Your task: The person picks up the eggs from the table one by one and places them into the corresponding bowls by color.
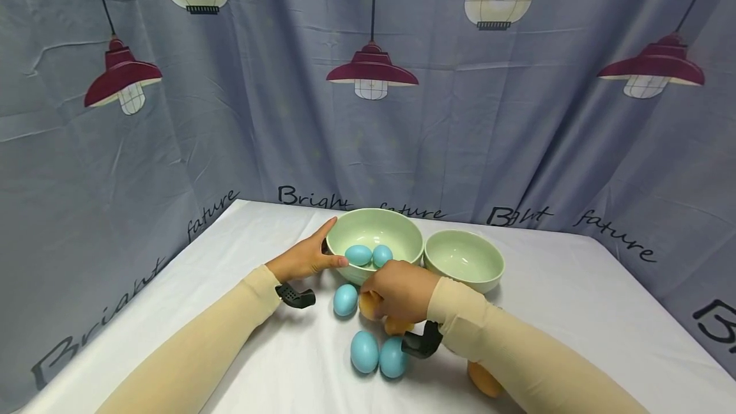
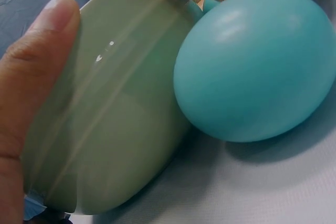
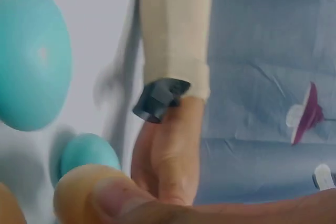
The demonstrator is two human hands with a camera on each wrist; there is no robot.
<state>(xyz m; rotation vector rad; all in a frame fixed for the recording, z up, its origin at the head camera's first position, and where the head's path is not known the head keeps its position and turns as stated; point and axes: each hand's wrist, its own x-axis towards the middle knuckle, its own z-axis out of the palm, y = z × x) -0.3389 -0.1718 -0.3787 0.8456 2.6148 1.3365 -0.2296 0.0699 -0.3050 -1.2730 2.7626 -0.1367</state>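
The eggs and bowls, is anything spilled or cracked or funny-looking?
Nothing stands out: I see no cracks or spills. Two blue eggs lie in the big green bowl. The right hand partly hides its orange egg.

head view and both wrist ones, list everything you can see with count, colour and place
left round glossy bowl: 1, pale green, far side of the table
right round glossy bowl: 1, pale green, beside the left one
smooth blue eggs: 5, light blue, two in the left bowl, three on the cloth in front
smooth orange eggs: at least 3, orange, one pinched by the right hand, one partly hidden beneath it, one lower right
tablecloth: 1, white, over the table
fabric backdrop: grey-blue, behind, printed with 3 dark-red lamps, 2 cream lanterns and black lettering
wrist devices: 2, black, one per wrist
sleeves: 2, beige, on the forearms
hands: 2, left hand against the left bowl, right over the cloth
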